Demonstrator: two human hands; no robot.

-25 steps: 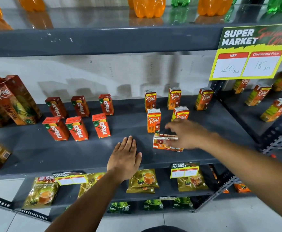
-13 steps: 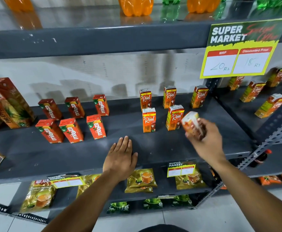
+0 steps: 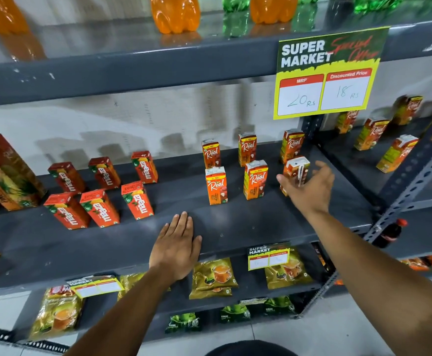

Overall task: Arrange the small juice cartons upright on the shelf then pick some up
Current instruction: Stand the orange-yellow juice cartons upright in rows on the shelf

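Observation:
Several small orange "Real" juice cartons stand upright on the grey shelf (image 3: pixel 245 222): a back row (image 3: pixel 247 149) and a front row (image 3: pixel 216 185). At the right end of the front row stands one more Real carton (image 3: pixel 296 167), its white straw side facing me. My right hand (image 3: pixel 309 187) is just in front of it, thumb to its left and fingers spread to its right, not clasping it. My left hand (image 3: pixel 176 249) lies flat on the shelf's front edge, fingers together, holding nothing. Several red Maaza cartons (image 3: pixel 137 200) stand in two rows to the left.
Large pineapple Real cartons (image 3: pixel 7 173) lean at the far left. A yellow price sign (image 3: pixel 325 75) hangs from the upper shelf, which bears orange and green bottles. More cartons (image 3: pixel 395 155) stand on the neighbouring rack at right. Tea packets (image 3: pixel 213 277) fill the shelf below.
My right hand lifted the carton that lay flat, carried it to the right and stood it upright at the front row's end; its fingers have now spread. My left hand stayed put.

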